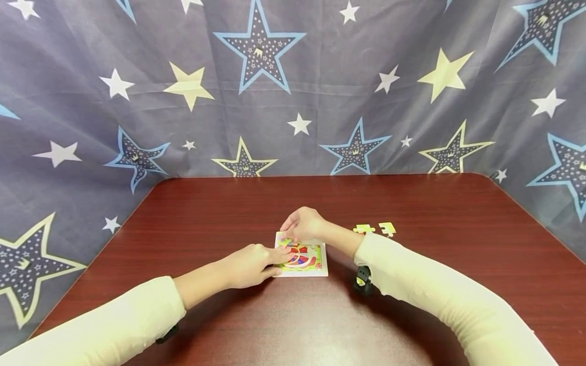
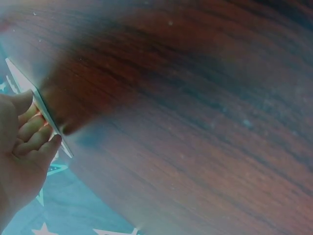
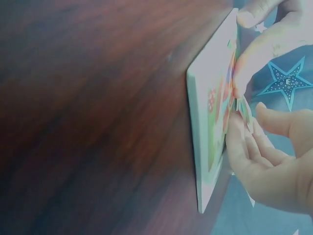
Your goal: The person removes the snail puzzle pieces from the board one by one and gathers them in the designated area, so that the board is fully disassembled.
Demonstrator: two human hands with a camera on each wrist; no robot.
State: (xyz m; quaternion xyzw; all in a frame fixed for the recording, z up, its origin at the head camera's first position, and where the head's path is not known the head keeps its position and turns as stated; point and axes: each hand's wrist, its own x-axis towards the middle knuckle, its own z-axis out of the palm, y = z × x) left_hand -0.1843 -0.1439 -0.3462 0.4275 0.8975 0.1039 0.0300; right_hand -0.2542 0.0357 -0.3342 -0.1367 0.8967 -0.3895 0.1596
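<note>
A small jigsaw puzzle (image 1: pixel 316 273) with a white border and a red, blue and green picture lies on the table. My left hand (image 1: pixel 254 265) reaches in from the left, its fingers stretched over the picture and its thumb at the near left edge. At the far left corner, my right hand (image 1: pixel 305 224) bends over the board and holds a puzzle piece (image 3: pixel 246 116). In the right wrist view that piece stands tilted up from the picture, beside a left fingertip. The left wrist view shows the board (image 2: pixel 46 110) edge-on beside the left fingers.
Two loose yellow-green puzzle pieces, a nearer-centre piece (image 1: pixel 363 229) and a farther-right piece (image 1: pixel 387 229), lie right of the board, beyond the right forearm. A star-patterned cloth (image 1: pixel 316 101) hangs behind the dark red wooden table (image 1: pixel 220 203).
</note>
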